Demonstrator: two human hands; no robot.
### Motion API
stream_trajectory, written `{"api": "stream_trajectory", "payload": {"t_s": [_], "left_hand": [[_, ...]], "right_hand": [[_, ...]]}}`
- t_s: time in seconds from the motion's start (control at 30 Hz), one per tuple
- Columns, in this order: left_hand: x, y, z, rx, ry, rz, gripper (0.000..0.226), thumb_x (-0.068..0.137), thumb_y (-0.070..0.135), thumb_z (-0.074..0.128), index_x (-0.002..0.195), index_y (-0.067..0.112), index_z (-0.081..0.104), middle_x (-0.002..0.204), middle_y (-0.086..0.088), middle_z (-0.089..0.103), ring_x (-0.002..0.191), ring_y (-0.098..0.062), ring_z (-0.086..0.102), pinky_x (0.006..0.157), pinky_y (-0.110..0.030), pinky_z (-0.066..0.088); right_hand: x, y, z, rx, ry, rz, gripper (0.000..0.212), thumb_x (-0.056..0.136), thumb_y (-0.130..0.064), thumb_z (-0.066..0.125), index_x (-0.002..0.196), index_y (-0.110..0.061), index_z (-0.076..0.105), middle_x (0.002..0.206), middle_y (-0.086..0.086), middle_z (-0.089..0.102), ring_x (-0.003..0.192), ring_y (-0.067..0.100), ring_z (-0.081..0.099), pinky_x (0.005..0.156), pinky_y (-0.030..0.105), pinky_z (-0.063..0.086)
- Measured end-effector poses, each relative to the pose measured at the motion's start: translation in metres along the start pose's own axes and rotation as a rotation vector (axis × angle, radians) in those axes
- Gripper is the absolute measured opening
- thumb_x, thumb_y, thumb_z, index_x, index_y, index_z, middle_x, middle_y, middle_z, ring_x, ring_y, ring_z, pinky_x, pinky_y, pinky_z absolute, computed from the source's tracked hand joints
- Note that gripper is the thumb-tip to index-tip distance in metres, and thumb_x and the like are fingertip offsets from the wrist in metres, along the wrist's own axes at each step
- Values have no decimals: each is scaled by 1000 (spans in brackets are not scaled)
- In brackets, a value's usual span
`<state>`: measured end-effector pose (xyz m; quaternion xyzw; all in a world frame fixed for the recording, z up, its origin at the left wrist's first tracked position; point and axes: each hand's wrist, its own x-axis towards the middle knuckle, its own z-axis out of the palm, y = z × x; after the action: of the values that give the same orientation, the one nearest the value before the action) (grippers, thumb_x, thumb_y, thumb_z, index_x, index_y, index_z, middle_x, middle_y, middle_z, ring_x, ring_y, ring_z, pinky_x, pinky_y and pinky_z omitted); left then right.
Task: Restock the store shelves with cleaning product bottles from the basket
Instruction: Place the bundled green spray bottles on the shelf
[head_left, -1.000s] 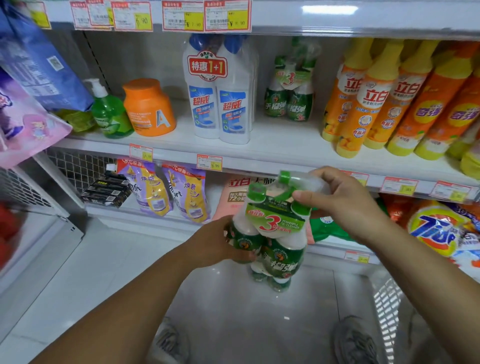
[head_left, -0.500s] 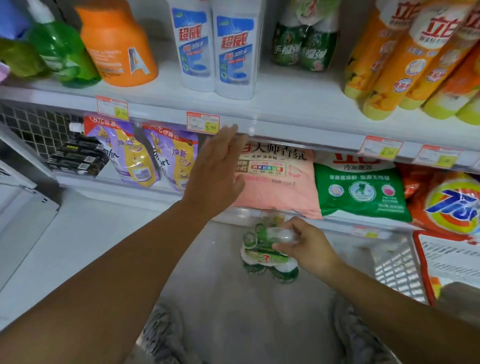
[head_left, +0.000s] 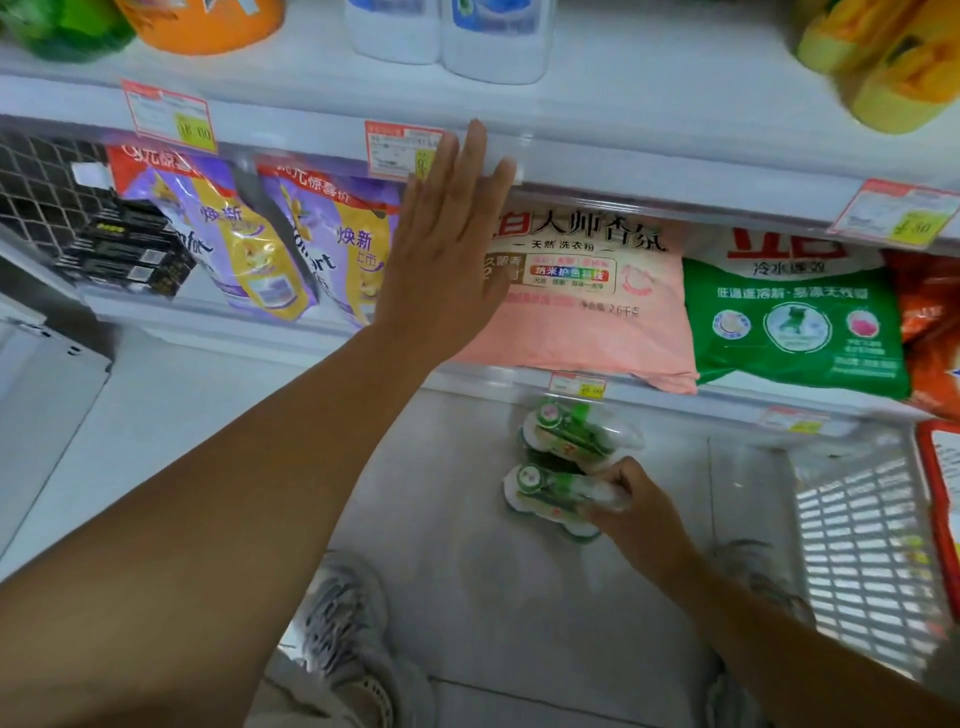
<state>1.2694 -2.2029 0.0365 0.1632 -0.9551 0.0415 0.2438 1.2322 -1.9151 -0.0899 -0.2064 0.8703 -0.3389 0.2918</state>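
Gripping one of two bottle packs (head_left: 545, 491)

Bright, even light comes from overhead, with soft glare along the white shelf edge (head_left: 649, 174). The floor (head_left: 467, 597) below sits in dimmer shade. Straight lines bow toward the corners. The price tags (head_left: 169, 117) and the bottle pack (head_left: 540, 499) look smeared and soft
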Motion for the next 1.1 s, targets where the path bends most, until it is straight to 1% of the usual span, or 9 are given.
{"api": "stream_trajectory", "payload": {"t_s": [0.17,0.27,0.37,0.5,0.57,0.67,0.77,0.9,1.1], "left_hand": [[0,4,-4,-16,1,-3,82,81,34,57,154,10,27,161,-22,16,150,-40,13,116,-56,23],[-1,7,-9,-36,-17,-17,83,77,32,59,152,11,29,161,-22,16,150,-39,14,116,-57,24],[0,12,-16,-66,-46,-64,82,78,31,63,151,13,31,162,-19,15,150,-36,13,117,-57,23],[6,20,-24,-108,-14,-120,79,80,31,69,149,12,36,160,-18,24,149,-36,20,118,-55,24],[15,21,-28,-123,12,-132,77,84,33,68,150,13,35,161,-15,23,150,-33,17,120,-53,20],[35,19,-32,-143,54,-149,69,92,41,58,151,13,34,160,-11,27,151,-29,16,121,-49,13],[53,16,-29,-153,59,-164,68,93,53,42,148,15,40,155,-9,39,149,-28,22,121,-50,11],[66,14,-20,-99,112,-206,62,88,60,40,135,22,55,142,-2,56,141,-24,39,116,-57,20],[68,8,-6,-117,227,-178,55,92,65,37,125,27,59,133,1,60,135,-25,46,113,-68,12]], "right_hand": [[9,-7,-12,-85,-155,63,33,75,-16,80,84,-24,49,84,-2,61,79,19,58,66,34,45],[4,-15,-21,-170,-255,30,34,76,-28,82,97,-24,55,98,-3,63,91,17,60,77,31,48],[-2,-46,-38,21,-107,-68,22,82,-23,79,90,-21,58,95,-3,67,95,18,63,81,23,47],[-7,-124,-81,247,211,-305,19,92,-13,67,89,-30,61,81,-14,68,78,3,65,75,24,53],[-8,-166,-112,356,355,-458,16,93,-8,66,94,-24,62,85,-13,69,79,-2,64,71,11,48],[14,-210,-153,363,466,-597,14,96,-11,62,101,-24,61,100,-11,67,92,-5,62,78,8,46],[67,-233,-183,238,499,-600,22,98,-16,60,118,-25,58,122,-2,62,111,4,57,86,11,45],[144,-252,-209,11,478,-487,56,98,-28,60,148,-18,39,147,6,46,131,19,46,109,36,40],[233,-271,-214,167,517,-387,69,88,-32,71,146,-16,38,133,3,57,120,24,55,105,36,42]]}}
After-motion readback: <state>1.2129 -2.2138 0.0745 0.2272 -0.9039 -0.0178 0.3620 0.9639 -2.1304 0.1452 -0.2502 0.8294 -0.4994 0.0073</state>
